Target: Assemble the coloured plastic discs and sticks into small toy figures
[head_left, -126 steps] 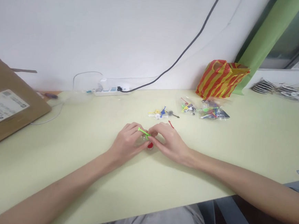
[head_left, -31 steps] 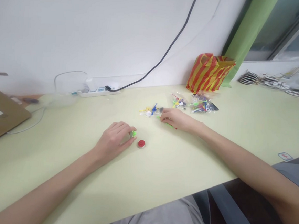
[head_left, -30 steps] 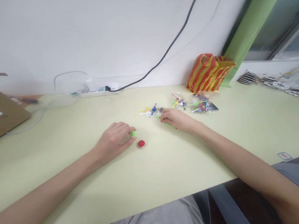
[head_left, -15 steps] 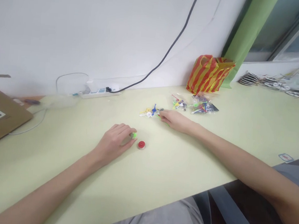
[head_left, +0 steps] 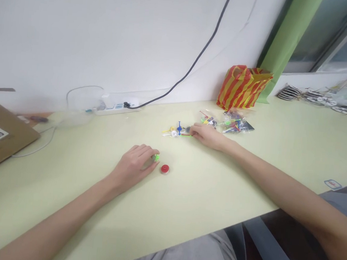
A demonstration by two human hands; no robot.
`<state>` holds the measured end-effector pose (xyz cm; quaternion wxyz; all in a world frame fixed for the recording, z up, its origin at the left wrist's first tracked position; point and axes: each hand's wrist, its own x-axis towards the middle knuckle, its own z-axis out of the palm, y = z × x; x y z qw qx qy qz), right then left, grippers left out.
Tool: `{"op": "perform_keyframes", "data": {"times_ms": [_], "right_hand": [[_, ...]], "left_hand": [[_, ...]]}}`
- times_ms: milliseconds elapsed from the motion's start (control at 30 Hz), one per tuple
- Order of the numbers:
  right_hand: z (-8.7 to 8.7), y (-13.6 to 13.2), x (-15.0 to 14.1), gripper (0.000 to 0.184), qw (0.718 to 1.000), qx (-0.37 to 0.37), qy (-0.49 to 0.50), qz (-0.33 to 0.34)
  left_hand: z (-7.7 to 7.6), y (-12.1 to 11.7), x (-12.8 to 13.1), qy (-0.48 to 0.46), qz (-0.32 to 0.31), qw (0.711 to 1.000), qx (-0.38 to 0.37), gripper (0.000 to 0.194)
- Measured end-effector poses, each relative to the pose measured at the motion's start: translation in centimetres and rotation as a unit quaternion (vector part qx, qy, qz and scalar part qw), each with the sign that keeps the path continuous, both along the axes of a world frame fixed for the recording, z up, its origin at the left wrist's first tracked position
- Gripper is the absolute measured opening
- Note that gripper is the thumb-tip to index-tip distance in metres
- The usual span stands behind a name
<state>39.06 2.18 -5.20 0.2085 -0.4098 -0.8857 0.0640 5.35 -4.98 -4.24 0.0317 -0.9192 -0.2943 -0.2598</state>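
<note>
My left hand rests low over the table, thumb and fingers closed around a small bright green plastic piece. Just right of those fingertips stands a small round piece with a red top and a pale base. Farther back, my right hand has its fingertips bunched together at the right end of a little group of plastic parts. That group has a blue part, a white part, a yellow part and a thin red stick. What the right fingertips pinch is hidden.
Behind my right hand lie clear bags of colourful parts. A red-and-yellow striped bag stands against the wall. At the back left is a power strip with a black cable, and a cardboard box sits at far left.
My right hand has shifted slightly right and back, uncovering the red stick among the parts. The left hand stays in place, with the green piece turned a little between its fingers.
</note>
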Motion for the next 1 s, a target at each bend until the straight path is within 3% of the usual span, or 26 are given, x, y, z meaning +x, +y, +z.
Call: {"op": "perform_keyframes", "data": {"times_ms": [133, 300, 500, 700, 833, 1000], "right_hand": [[0.2, -1.4, -1.7, 0.024, 0.999, 0.04, -0.03, -0.002], [0.1, -3.9, -4.7, 0.026, 0.995, 0.086, -0.017, 0.047], [0.3, -6.5, -7.0, 0.023, 0.99, 0.088, -0.006, 0.109], [1.3, -7.8, -7.5, 0.023, 0.982, 0.041, 0.048, 0.179], [1.0, -8.5, -8.3, 0.019, 0.975, 0.032, 0.026, 0.218], [0.7, -8.1, -8.1, 0.016, 0.978, 0.039, 0.006, 0.203]], "left_hand": [[-0.1, 0.0, 0.0, -0.009, 0.016, 1.0, -0.014, 0.017], [-0.4, 0.1, -0.1, -0.01, 0.029, 0.999, -0.039, 0.017], [0.0, -0.3, 0.1, -0.011, 0.078, 0.986, -0.148, 0.024], [0.2, -0.8, -0.3, 0.035, 0.012, 0.974, -0.221, 0.037], [0.6, -0.8, -0.6, 0.018, 0.0, 0.966, -0.256, 0.024], [1.3, -1.0, -0.2, -0.001, -0.023, 0.962, -0.272, 0.017]]}}
